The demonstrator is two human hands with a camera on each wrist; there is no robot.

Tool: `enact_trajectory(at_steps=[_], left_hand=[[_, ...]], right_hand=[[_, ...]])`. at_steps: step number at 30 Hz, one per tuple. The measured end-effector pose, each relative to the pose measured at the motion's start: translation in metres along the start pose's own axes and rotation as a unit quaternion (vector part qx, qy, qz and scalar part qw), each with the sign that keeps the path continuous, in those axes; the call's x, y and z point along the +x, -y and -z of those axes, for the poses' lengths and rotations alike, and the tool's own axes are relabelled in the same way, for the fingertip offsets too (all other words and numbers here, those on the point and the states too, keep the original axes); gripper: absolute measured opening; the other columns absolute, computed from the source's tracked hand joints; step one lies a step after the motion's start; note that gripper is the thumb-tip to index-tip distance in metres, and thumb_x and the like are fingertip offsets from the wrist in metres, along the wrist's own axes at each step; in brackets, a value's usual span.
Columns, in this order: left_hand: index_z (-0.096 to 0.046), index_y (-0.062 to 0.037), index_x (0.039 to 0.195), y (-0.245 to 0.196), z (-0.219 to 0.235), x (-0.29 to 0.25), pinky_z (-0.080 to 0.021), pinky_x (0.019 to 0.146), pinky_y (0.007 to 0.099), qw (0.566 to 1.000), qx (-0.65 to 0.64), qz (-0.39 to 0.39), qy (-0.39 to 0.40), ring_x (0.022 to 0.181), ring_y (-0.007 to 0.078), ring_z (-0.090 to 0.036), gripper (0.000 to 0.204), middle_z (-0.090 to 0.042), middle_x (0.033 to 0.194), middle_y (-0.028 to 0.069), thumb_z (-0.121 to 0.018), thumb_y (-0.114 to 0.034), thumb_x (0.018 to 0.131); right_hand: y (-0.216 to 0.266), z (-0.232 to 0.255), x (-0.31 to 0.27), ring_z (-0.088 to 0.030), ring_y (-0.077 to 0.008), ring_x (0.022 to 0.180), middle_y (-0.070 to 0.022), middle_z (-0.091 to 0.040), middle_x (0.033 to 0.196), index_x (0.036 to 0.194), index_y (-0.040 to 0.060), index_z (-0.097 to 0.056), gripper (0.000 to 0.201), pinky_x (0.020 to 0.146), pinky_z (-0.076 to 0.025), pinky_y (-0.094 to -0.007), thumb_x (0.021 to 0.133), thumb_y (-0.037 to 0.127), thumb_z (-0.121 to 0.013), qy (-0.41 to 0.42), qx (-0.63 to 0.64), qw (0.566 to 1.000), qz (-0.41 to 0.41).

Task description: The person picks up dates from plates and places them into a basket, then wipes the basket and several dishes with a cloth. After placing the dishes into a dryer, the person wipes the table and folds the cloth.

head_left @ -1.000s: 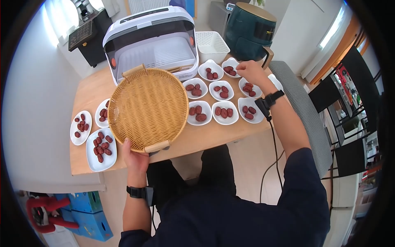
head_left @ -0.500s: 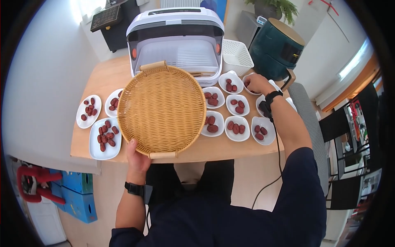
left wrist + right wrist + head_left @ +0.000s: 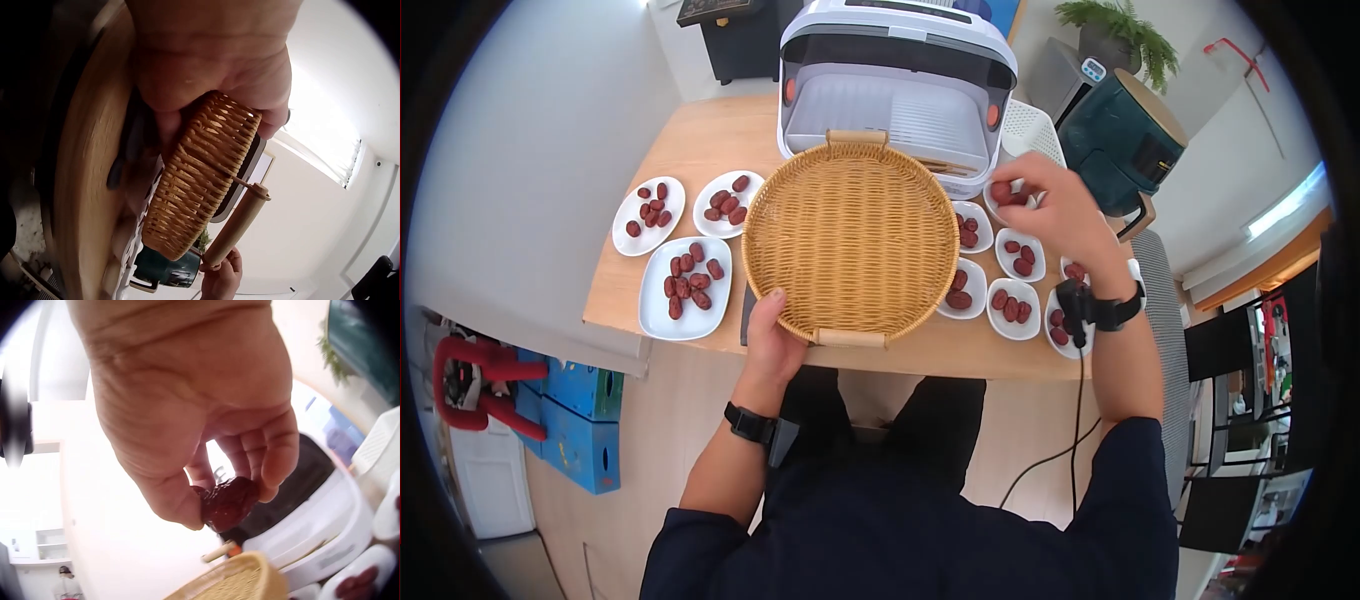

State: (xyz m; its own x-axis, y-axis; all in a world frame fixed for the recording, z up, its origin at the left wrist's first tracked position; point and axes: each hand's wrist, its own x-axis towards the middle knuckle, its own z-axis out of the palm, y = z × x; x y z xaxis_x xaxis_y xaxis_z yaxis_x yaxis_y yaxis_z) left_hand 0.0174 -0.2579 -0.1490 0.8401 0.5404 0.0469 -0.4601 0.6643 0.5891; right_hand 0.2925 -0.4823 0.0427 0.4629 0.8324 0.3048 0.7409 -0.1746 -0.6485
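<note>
My left hand grips the near-left rim of a round wicker basket, thumb over the edge; the basket looks bare inside. In the left wrist view, the fingers of the left hand wrap the woven side. My right hand is raised above the small bowls, right of the basket. Between its thumb and fingers the right hand pinches dark red dates; their exact number cannot be told. Small white bowls with dates stand below it.
Left of the basket are white plates with dates. A white-and-grey appliance stands behind the basket, with a white perforated bin and a dark green air fryer to its right. A cable hangs from the right wrist.
My right hand has lifted out of a back bowl with dates and moved toward the basket. The head view has shifted, so the table and basket stand differently in the picture.
</note>
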Motion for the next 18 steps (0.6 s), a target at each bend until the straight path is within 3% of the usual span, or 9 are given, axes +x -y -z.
enact_trajectory(at_steps=[3,5,8,11,15,17,18], left_hand=[[-0.044,0.0024,0.148,-0.002,-0.003,0.000,-0.046,0.113,0.0450,1.000,-0.002,0.007,-0.004,0.133,0.0293,-0.058,0.057,-0.057,0.145,0.0157,-0.057,-0.025,0.100],[-0.043,0.0022,0.149,-0.004,-0.004,0.000,-0.046,0.114,0.0450,1.000,-0.008,0.021,0.006,0.133,0.0293,-0.057,0.057,-0.057,0.146,0.0159,-0.056,-0.024,0.100],[-0.043,0.0004,0.149,-0.005,-0.003,0.000,-0.046,0.114,0.0458,1.000,-0.010,0.029,0.003,0.134,0.0298,-0.056,0.057,-0.057,0.147,0.0153,-0.056,-0.026,0.101],[-0.043,-0.0016,0.150,-0.006,-0.005,0.001,-0.047,0.113,0.0465,0.999,-0.001,0.031,-0.009,0.135,0.0303,-0.056,0.057,-0.057,0.147,0.0143,-0.057,-0.028,0.101],[-0.043,-0.0030,0.150,-0.005,0.000,0.003,-0.047,0.113,0.0466,0.999,0.004,0.042,0.000,0.135,0.0299,-0.056,0.058,-0.057,0.147,0.0131,-0.057,-0.030,0.101],[-0.043,-0.0019,0.150,-0.005,0.003,0.003,-0.047,0.114,0.0461,0.999,-0.020,0.042,0.000,0.134,0.0296,-0.056,0.057,-0.056,0.147,0.0138,-0.056,-0.027,0.101],[-0.042,-0.0008,0.150,-0.004,0.005,0.003,-0.046,0.114,0.0456,0.998,-0.043,0.038,-0.004,0.134,0.0294,-0.057,0.056,-0.056,0.148,0.0146,-0.056,-0.024,0.101]], right_hand=[[0.039,-0.056,0.003,-0.068,-0.0225,0.088,-0.0089,-0.065,0.096,0.099,0.0073,-0.073,0.023,0.077,-0.055,-0.0337,0.077,0.007,-0.074,0.109,0.012,0.992,0.068],[0.040,-0.085,0.002,-0.070,-0.0207,0.088,-0.0059,-0.063,0.092,0.098,0.0085,-0.072,0.021,0.071,-0.056,-0.0337,0.077,0.005,-0.074,0.163,-0.139,0.967,0.139],[0.026,-0.110,-0.001,-0.069,-0.0231,0.087,-0.0050,-0.062,0.092,0.094,0.0091,-0.071,0.018,0.071,-0.055,-0.0359,0.076,0.011,-0.076,0.202,-0.227,0.940,0.154],[0.026,-0.108,-0.006,-0.070,-0.0252,0.091,-0.0056,-0.065,0.098,0.098,0.0091,-0.073,0.021,0.075,-0.056,-0.0368,0.078,0.014,-0.076,0.206,-0.207,0.948,0.127],[0.029,-0.087,-0.017,-0.070,-0.0247,0.095,-0.0061,-0.070,0.106,0.104,0.0089,-0.075,0.022,0.077,-0.056,-0.0347,0.081,0.012,-0.075,0.176,-0.127,0.971,0.103],[0.013,-0.065,-0.019,-0.071,-0.0275,0.091,-0.0095,-0.073,0.101,0.104,0.0059,-0.076,0.023,0.078,-0.056,-0.0350,0.083,0.012,-0.074,0.015,-0.031,0.992,0.118],[0.010,-0.046,-0.019,-0.071,-0.0271,0.089,-0.0106,-0.074,0.099,0.104,0.0047,-0.076,0.022,0.079,-0.056,-0.0339,0.084,0.012,-0.074,-0.001,-0.019,1.000,0.024]])
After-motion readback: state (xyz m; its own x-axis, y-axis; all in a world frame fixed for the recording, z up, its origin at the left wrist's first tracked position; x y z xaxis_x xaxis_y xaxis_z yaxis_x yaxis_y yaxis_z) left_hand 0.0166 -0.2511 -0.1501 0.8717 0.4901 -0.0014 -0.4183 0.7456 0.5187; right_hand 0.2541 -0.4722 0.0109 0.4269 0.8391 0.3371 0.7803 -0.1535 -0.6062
